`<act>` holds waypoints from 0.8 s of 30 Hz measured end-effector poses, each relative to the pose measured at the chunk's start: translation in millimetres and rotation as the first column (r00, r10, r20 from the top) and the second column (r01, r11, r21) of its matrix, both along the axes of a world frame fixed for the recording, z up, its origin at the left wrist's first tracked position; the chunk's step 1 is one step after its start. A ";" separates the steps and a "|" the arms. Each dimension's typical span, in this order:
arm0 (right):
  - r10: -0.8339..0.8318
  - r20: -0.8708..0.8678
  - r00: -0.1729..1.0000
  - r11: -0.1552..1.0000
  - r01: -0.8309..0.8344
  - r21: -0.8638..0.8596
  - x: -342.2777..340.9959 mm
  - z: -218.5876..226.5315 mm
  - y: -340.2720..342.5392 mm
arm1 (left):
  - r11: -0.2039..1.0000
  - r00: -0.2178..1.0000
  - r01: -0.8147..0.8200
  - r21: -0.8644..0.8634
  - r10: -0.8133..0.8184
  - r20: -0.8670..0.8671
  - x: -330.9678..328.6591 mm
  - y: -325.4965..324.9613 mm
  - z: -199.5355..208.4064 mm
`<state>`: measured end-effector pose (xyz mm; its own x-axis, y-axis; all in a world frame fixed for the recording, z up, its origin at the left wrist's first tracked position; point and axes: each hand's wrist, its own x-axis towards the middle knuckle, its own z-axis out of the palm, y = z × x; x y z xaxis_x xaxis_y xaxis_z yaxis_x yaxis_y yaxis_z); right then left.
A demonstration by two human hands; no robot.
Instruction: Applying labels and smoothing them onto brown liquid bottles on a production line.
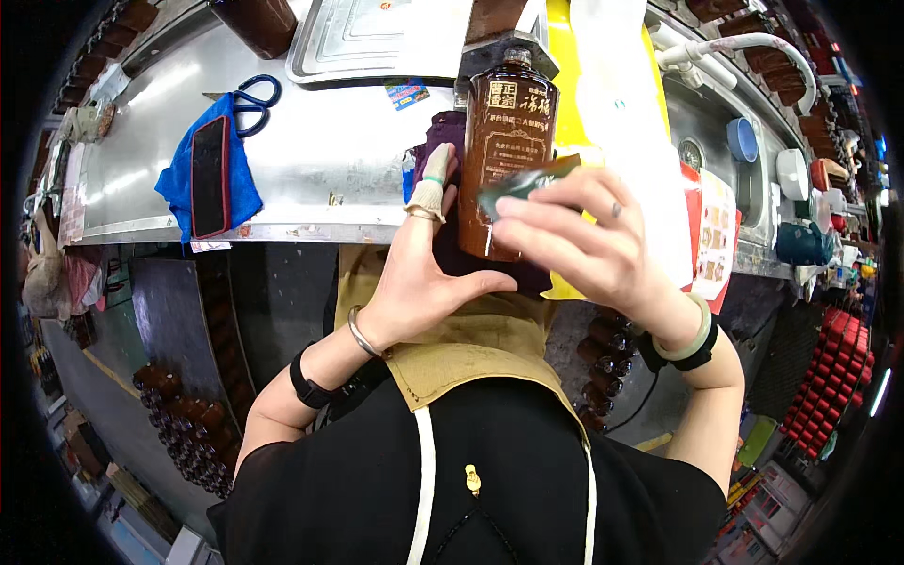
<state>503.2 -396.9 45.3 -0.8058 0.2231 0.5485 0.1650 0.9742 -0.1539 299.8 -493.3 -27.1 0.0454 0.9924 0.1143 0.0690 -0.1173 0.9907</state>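
A brown glass bottle (508,132) with pale printed lettering lies on a dark purple cloth (447,132), its neck pointing away from me. My left hand (414,259) is beside its lower left side, thumb stretched out just below the base. Pale covers sleeve some of its fingers, which are partly hidden from view; whether they touch the glass I cannot tell. Over the bottle's lower right part, my right hand (589,235) pinches a flat, glossy dark green piece (527,184), slightly blurred. That piece hides some of the lettering.
On the steel table (311,179), a phone-like black slab (210,179) lies on a blue cloth (247,196) beside blue-handled scissors (254,105). A metal tray (348,42) stands behind. Yellow sheeting (574,104) and a sink (744,94) with a pipe are on the right.
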 end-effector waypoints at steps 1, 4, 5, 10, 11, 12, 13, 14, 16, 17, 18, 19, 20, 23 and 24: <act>0.088 -0.064 0.994 0.995 -0.090 -0.029 2.4 -10.5 -12.2 | 1.000 0.995 0.003 0.002 -0.002 -0.095 -4.2 -1.3 0.4; 0.238 0.056 0.970 0.968 -0.232 -0.099 6.4 0.4 -32.8 | 0.992 0.967 -0.103 0.078 0.118 -0.224 -1.9 0.2 -9.3; 0.179 -0.012 0.984 0.975 -0.179 -0.135 2.6 6.4 -25.0 | 0.988 0.951 -0.125 0.095 0.147 -0.272 -0.5 3.2 -12.6; -0.185 -0.072 0.980 0.983 0.184 -0.023 9.5 0.3 6.6 | 0.939 0.880 -0.193 0.285 0.294 -0.372 6.9 4.8 -6.9; -0.173 -0.033 0.984 0.983 0.170 -0.066 11.9 -7.0 -1.1 | 0.937 0.876 -0.189 0.293 0.296 -0.380 6.8 3.5 -4.4; -0.121 -0.014 0.993 0.990 0.119 -0.070 14.9 -13.5 -12.2 | 0.936 0.873 -0.179 0.303 0.293 -0.389 6.6 3.5 -1.6; 0.006 -0.028 1.000 0.993 -0.009 -0.119 17.6 -15.7 -22.2 | 0.939 0.873 -0.181 0.291 0.290 -0.393 6.8 3.2 0.7; 0.082 -0.008 0.997 0.988 -0.082 -0.132 19.1 -12.4 -31.1 | 0.942 0.873 -0.182 0.280 0.286 -0.396 7.1 3.1 2.8; 0.184 0.004 0.983 0.971 -0.182 -0.153 18.0 -7.2 -33.5 | 0.926 0.876 -0.181 0.333 0.305 -0.373 6.9 3.2 -2.3; 0.141 -0.028 0.990 0.967 -0.144 -0.211 15.1 1.7 -26.2 | 0.930 0.875 -0.190 0.314 0.306 -0.375 7.7 2.6 -2.4; 0.034 -0.083 0.996 0.981 -0.049 -0.186 13.8 -0.3 -18.3 | 0.935 0.874 -0.198 0.295 0.304 -0.378 9.2 1.8 -2.3; -0.072 -0.143 0.987 0.985 0.048 -0.165 11.8 -1.4 -9.1 | 0.938 0.873 -0.205 0.279 0.304 -0.382 9.1 1.4 -0.9; -0.180 -0.157 0.971 0.982 0.168 -0.083 10.6 -1.7 -0.8 | 0.924 0.860 -0.210 0.321 0.331 -0.389 8.5 1.5 -2.3; -0.279 -0.144 0.950 0.960 0.272 -0.064 13.6 -19.7 6.2 | 0.926 0.850 -0.169 0.338 0.311 -0.425 6.3 2.8 -0.7; -0.208 -0.131 0.969 0.976 0.196 -0.099 14.0 -27.5 -2.7 | 0.935 0.830 -0.155 0.320 0.299 -0.470 4.9 1.8 -1.5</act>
